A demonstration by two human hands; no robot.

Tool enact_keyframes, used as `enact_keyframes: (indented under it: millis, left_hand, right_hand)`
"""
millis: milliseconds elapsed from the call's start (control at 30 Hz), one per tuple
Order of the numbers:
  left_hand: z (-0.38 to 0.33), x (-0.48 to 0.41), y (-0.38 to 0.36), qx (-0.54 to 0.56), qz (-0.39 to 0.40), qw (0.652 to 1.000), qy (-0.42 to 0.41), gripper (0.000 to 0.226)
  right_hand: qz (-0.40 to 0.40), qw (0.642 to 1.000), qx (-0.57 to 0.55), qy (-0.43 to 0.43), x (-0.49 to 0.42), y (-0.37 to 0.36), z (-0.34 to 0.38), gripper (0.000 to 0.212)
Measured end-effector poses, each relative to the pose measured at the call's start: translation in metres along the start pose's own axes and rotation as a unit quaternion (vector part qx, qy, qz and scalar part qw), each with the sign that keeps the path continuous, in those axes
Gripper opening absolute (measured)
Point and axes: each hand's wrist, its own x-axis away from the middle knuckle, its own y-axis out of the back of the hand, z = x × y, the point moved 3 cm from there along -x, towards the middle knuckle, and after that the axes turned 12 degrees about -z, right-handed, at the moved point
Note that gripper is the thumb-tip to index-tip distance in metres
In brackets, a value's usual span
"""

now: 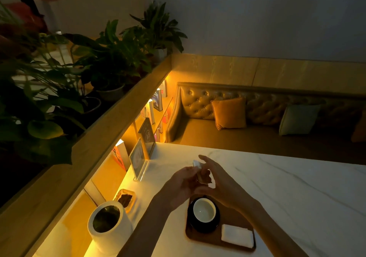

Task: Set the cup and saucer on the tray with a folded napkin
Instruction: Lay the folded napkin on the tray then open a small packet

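A white cup (204, 209) sits on a dark saucer (191, 220) at the left end of a brown wooden tray (206, 238) on the marble table. A folded white napkin (237, 235) lies on the tray to the right of the saucer. Above the tray's far end, my left hand (183, 183) and my right hand (219, 179) meet around a small object (200, 170), pale on top and brown below. Both hands pinch it, and what it is cannot be told in the dim light.
A white cylindrical pot (108, 223) with a plant stands at the table's left edge, beside a small amber dish (126, 198). A clear sign holder (138, 161) stands further back. Lit bookshelves run along the left. A tufted bench with cushions (229, 113) lies beyond the table.
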Motion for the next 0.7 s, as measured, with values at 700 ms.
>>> enact_keyframes:
  millis: [700]
  left_hand:
    - [0.147, -0.124, -0.003, -0.01, -0.177, 0.983, 0.044, 0.044]
  right_hand:
    - [-0.157, 0.717, -0.454, -0.505, 0.062, -0.024, -0.161, 0.024]
